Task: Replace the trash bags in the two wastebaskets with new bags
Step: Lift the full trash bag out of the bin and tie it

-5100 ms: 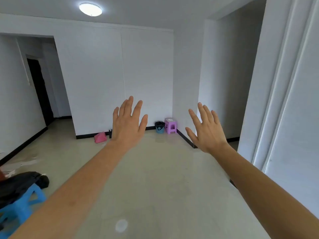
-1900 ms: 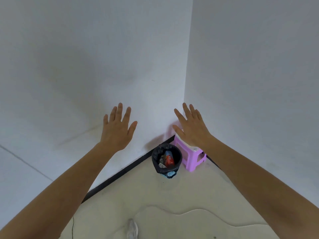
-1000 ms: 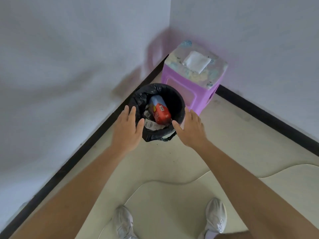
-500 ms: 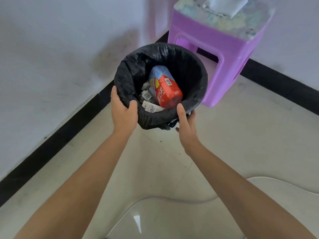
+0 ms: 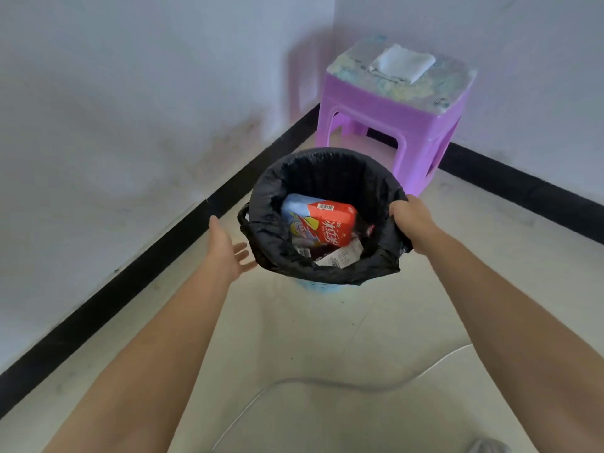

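A small blue wastebasket (image 5: 318,285) stands on the floor near the room corner, almost wholly covered by its black trash bag (image 5: 330,171). The bag holds a red and blue carton (image 5: 323,222) and paper scraps. My right hand (image 5: 410,223) grips the bag's rim on the right side. Just left of the bag is my left hand (image 5: 227,248), fingers spread, holding nothing and apart from the rim.
A purple plastic stool (image 5: 397,125) stands in the corner right behind the basket, with a folded white bag or tissue (image 5: 402,62) on top. White walls with black skirting (image 5: 108,302) close in at left and behind. My shoe (image 5: 488,446) shows at bottom right.
The left hand has let go of the bag's rim and drawn back to the left. The right hand has shifted along the rim to the right side. The basket now sits further from the stool.
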{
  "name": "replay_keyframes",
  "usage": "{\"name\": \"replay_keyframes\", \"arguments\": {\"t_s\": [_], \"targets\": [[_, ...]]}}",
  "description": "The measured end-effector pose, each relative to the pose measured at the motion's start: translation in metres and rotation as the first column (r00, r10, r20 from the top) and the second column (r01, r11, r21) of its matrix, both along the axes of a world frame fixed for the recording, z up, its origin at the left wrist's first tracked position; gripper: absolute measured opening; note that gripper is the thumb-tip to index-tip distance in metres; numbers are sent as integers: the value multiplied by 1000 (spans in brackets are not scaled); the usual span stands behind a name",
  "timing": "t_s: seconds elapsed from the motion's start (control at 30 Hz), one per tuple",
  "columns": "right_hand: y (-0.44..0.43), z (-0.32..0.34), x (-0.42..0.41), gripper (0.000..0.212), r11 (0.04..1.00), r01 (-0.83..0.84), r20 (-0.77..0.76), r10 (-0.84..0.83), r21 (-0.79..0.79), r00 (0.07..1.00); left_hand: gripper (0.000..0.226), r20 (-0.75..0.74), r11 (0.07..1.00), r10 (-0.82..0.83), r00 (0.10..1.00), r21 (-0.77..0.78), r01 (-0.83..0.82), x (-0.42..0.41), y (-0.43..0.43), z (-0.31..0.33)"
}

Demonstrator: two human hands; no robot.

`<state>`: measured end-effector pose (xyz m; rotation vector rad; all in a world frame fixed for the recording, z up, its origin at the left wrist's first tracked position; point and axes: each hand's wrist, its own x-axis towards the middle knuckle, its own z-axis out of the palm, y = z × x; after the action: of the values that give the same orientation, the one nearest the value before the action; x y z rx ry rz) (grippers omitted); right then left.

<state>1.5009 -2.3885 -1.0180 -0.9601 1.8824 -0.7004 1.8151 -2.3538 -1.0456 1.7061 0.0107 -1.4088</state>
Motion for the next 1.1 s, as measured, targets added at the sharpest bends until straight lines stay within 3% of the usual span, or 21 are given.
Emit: {"name": "replay_keyframes", "arguments": {"t_s": [0.1, 0.17, 0.2, 0.3, 0.37, 0.43, 0.5, 0.57, 0.63, 0.7, 0.8, 0.87, 0.93, 1.0, 1.07, 1.1], "targets": [[1, -4, -9, 27, 999, -54, -23, 54, -7, 998, 98, -146, 964, -266, 953, -27, 265, 2, 5, -9], [1, -8, -6, 28, 995, -96, -64, 94, -29, 993, 78, -176, 939, -337, 925, -127, 318, -5, 6, 1], [2, -8, -4, 29, 993, -112, -90, 108, -35, 990, 66, -121, 933, -347, 930, -145, 329, -10, 5, 8], [3, -10, -2, 31, 988, -144, -158, 133, -56, 978, 31, 324, 975, -139, 936, -121, 186, -18, -6, 28], [2, -7, 0, 28, 982, -180, -208, 165, -53, 964, 35, 629, 947, -26, 777, -233, 221, -19, -20, 46], [2, -5, 5, 26, 975, -219, -245, 201, -47, 949, 44, 799, 842, -26, 601, -307, 444, -31, -27, 70], [3, -4, 11, 28, 972, -230, -274, 210, -42, 939, 41, 821, 726, -133, 555, -301, 619, -54, -25, 94], [5, -6, 14, 29, 973, -228, -306, 208, -29, 929, 29, 818, 575, -341, 463, -208, 792, -73, -19, 103], [5, -9, 13, 31, 964, -265, -380, 239, -18, 894, 19, 746, 450, -518, 419, -179, 875, -85, -10, 106], [3, -7, 7, 47, 929, -369, -529, 325, 24, 784, 20, 705, 416, -554, 443, -227, 881, -87, -6, 104], [-1, 5, -4, 86, 860, -483, -717, 442, 165, 540, 20, 717, 451, -450, 532, -332, 828, -88, -10, 105], [-3, 16, -6, 86, 846, -495, -792, 436, 199, 428, 19, 660, 536, -386, 645, -408, 739, -87, -16, 108], [-8, 25, -7, 64, 852, -508, -823, 373, 122, 428, 12, 527, 609, -346, 776, -503, 613, -84, -22, 115], [-13, 31, -8, 41, 876, -483, -770, 310, 2, 558, 16, 257, 650, -331, 908, -636, 416, -83, -26, 129], [-13, 35, -6, 33, 873, -487, -741, 301, -40, 600, 14, 30, 668, -331, 943, -699, 257, -86, -29, 146], [-12, 37, -2, 32, 859, -510, -749, 313, -39, 584, 12, 3, 662, -345, 938, -708, 246, -88, -29, 153]]}}
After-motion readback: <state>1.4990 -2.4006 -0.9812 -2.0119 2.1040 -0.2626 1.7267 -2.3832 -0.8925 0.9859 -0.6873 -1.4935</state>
